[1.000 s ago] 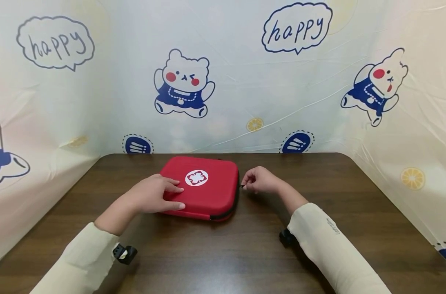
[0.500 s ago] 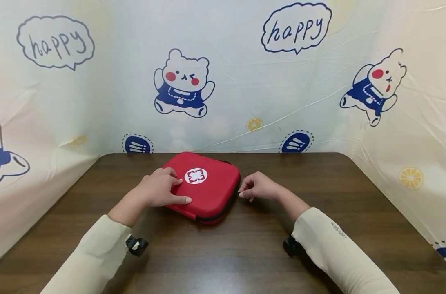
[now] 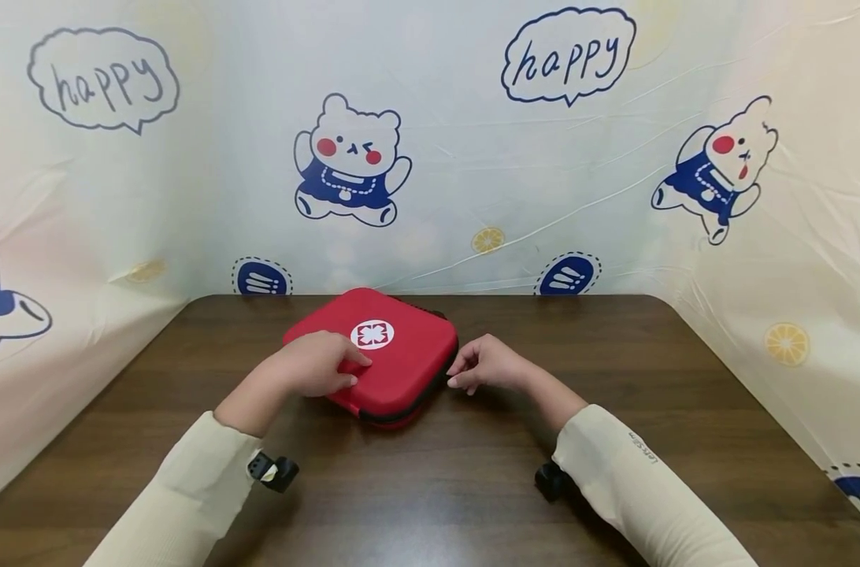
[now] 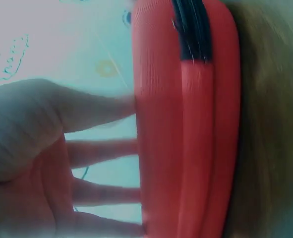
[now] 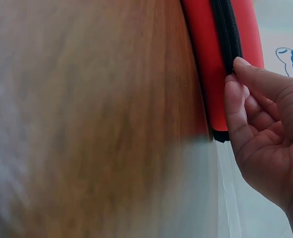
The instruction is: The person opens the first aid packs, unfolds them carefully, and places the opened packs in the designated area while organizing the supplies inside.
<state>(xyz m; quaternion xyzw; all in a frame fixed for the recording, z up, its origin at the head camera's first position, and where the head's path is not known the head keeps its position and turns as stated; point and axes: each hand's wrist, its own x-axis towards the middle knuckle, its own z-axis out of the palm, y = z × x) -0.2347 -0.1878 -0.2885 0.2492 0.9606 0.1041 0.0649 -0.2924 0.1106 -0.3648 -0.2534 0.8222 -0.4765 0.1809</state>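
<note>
A red zippered first-aid case (image 3: 409, 354) with a white round emblem lies turned at an angle on the wooden table. My left hand (image 3: 319, 364) rests on its lid at the near left; in the left wrist view its straight fingers (image 4: 104, 146) touch the red top. At the right side, my right hand (image 3: 491, 364) pinches the zipper pull between thumb and forefinger. The pull itself is mostly hidden by the fingertips in the right wrist view, where the black zipper (image 5: 227, 29) runs up from them along the case's side.
The brown wooden table (image 3: 430, 488) reaches back to a printed curtain (image 3: 458, 157) with bears and speech bubbles. A small black camera (image 3: 272, 471) sits on the left wrist, another (image 3: 552, 480) on the right.
The case has turned on the table, its near right corner swinging left. My left hand has shifted right and slightly up over the lid; my right hand has moved slightly left along the zipper side.
</note>
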